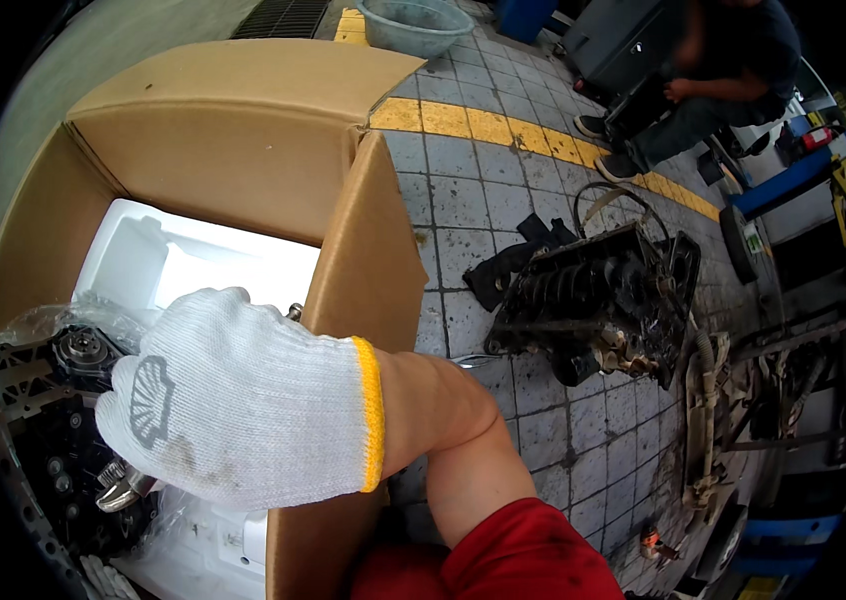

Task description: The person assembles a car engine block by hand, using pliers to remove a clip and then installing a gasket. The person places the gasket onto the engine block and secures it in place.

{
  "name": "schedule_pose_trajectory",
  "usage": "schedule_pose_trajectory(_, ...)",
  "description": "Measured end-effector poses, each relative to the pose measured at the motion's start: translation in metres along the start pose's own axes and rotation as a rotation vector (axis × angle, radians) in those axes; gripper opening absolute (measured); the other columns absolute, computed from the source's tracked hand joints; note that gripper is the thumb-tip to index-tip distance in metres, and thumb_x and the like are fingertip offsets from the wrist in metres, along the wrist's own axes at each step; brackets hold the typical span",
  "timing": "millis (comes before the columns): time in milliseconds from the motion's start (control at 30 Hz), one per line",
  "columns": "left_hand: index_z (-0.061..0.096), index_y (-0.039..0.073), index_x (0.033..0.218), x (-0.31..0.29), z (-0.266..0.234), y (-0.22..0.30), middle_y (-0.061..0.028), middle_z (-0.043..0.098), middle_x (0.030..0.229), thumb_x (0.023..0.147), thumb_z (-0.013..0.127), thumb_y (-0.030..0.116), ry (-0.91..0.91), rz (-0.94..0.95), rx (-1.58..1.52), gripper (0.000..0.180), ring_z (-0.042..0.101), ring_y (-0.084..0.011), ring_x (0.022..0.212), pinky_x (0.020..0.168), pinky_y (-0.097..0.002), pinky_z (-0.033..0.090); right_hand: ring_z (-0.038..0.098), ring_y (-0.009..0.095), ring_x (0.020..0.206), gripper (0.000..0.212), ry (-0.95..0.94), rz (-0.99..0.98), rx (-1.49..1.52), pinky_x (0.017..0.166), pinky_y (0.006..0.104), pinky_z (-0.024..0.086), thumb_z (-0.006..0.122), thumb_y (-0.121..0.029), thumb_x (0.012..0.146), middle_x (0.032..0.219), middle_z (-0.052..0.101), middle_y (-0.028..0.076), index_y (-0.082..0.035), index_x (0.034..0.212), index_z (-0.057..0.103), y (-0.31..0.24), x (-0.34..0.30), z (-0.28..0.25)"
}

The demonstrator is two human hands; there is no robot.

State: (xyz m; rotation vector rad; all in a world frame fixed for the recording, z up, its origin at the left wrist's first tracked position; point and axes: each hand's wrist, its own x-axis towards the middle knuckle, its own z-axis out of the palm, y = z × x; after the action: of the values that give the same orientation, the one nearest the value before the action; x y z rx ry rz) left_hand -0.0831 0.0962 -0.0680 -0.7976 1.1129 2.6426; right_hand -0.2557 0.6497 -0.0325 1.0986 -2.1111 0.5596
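My right hand [233, 400], in a white knit glove with a yellow cuff, reaches across the near side of a cardboard box. Its fingers are closed around a shiny metal wrench [123, 487], whose rounded head shows below the fist; the grip hides most of the tool. Beneath and left of the fist lies an engine [63, 450] with dark and bare metal parts. At the bottom left edge, a bit of my left hand [105, 578] shows in a white glove against the engine; its grip is cut off from view.
The open cardboard box [368, 240] holds white foam [233, 250] and clear plastic wrap [108, 318]. A greasy engine block [593, 300] sits on the tiled floor to the right. Beyond are a basin [413, 28], a seated person [733, 90] and metal parts [703, 430].
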Motion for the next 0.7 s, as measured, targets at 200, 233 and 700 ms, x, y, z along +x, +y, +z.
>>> schedule_pose_trajectory(200, 0.063, 0.005, 0.156, -0.002, -0.02, 0.002, -0.0101, 0.066, 0.161, 0.123, 0.049, 0.029, -0.14, 0.022, 0.036, 0.044, 0.059, -0.0248, 0.15, 0.131, -0.045, 0.04, 0.062, 0.021, 0.059, 0.032, -0.01, -0.009, -0.005, 0.048, 0.0391, 0.045, 0.074, -0.035, 0.099, 0.073, 0.061, 0.006, -0.004, 0.096, 0.067, 0.0, 0.003, 0.004)
schedule_pose_trajectory(233, 0.067, 0.005, 0.151, -0.002, -0.015, 0.001, -0.0088, 0.071, 0.155, 0.123, 0.049, 0.028, -0.096, 0.046, 0.065, 0.04, 0.062, -0.024, 0.145, 0.129, -0.044, 0.042, 0.062, 0.021, 0.059, 0.032, 0.026, -0.033, -0.045, 0.048, 0.0392, 0.045, 0.074, -0.035, 0.099, 0.073, 0.061, 0.006, -0.004, 0.096, 0.068, 0.001, 0.002, 0.007)
schedule_pose_trajectory(700, 0.068, 0.008, 0.112, 0.002, -0.019, 0.005, -0.0049, 0.069, 0.103, 0.124, 0.051, 0.024, 0.301, 0.194, 0.196, 0.026, 0.064, -0.0193, 0.099, 0.097, -0.0379, 0.054, 0.065, 0.02, 0.06, 0.026, 0.063, 0.061, -0.089, 0.049, 0.0389, 0.043, 0.072, -0.03, 0.097, 0.072, 0.063, 0.004, -0.004, 0.096, 0.069, -0.012, -0.007, 0.015)
